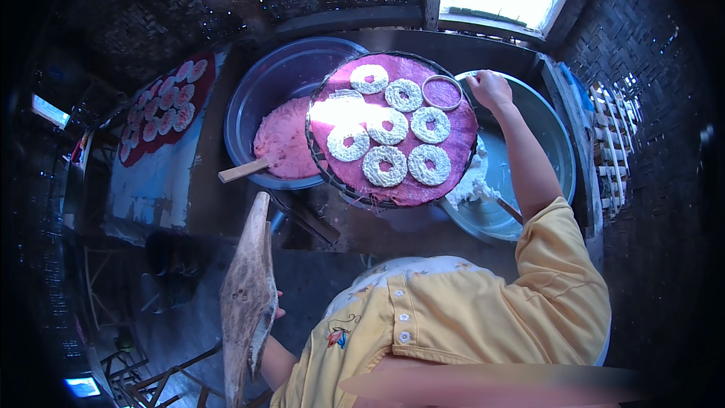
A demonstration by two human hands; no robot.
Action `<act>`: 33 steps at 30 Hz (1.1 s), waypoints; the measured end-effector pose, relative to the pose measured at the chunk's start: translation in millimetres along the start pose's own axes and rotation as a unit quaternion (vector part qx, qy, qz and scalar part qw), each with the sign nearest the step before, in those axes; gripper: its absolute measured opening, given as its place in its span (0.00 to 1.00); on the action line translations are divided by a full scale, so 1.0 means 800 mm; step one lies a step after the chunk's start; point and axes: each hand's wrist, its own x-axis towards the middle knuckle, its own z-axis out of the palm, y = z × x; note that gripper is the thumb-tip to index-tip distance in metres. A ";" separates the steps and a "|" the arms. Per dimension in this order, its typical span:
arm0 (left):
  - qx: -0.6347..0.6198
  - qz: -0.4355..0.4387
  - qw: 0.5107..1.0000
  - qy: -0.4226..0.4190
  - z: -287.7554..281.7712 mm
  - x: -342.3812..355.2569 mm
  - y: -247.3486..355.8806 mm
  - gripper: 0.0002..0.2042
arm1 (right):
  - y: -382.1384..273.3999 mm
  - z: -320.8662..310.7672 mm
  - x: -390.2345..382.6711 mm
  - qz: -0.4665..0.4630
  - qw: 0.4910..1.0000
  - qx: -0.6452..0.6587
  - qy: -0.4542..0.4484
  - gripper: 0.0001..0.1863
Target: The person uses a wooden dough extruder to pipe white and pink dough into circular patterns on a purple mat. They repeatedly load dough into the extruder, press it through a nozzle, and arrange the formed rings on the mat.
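My right hand is closed at the far right edge of a round woven tray, close beside a thin ring mould. Whatever its fingers grip is hidden. The mould lies on the tray's pink-purple sheet. Several white, bumpy rings of dough lie on that sheet, and bright sunlight washes out part of it. My left hand is mostly behind a long, weathered, tapered piece of wood. Only bits of its fingers show at the wood's right side, so its grip cannot be made out.
Left of the tray, a large basin holds pink dough and a wooden paddle. A pale basin on the right contains white dough and a stick-like handle. Patterned pieces lie on a red sheet at far left.
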 end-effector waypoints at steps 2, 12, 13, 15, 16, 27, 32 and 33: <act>-0.001 0.000 1.000 -0.001 0.000 0.001 0.000 0.13 | 0.005 -0.001 -0.001 0.019 0.999 0.010 -0.028 0.19; -0.001 0.007 1.000 -0.006 0.002 0.014 0.002 0.13 | -0.003 0.014 -0.013 0.020 0.998 0.027 -0.057 0.18; -0.002 0.008 1.000 -0.005 0.002 0.015 0.002 0.13 | -0.004 0.014 -0.013 0.024 0.998 0.029 -0.056 0.18; -0.003 0.009 1.000 -0.004 0.003 0.015 0.002 0.13 | -0.008 0.014 -0.014 0.033 0.997 0.036 -0.062 0.18; -0.004 0.009 1.000 -0.002 0.003 0.014 0.001 0.13 | -0.010 0.015 -0.014 0.039 0.996 0.039 -0.063 0.18; -0.009 0.021 0.999 0.026 0.002 0.008 0.001 0.14 | -0.006 0.022 -0.016 0.016 0.998 0.010 -0.053 0.15; -0.015 0.035 0.999 0.039 0.003 -0.001 0.002 0.14 | 0.001 0.028 0.012 0.014 0.999 0.031 0.036 0.17; -0.016 0.037 0.998 0.041 0.004 -0.002 0.002 0.15 | 0.001 0.031 0.022 -0.015 0.998 0.038 0.053 0.17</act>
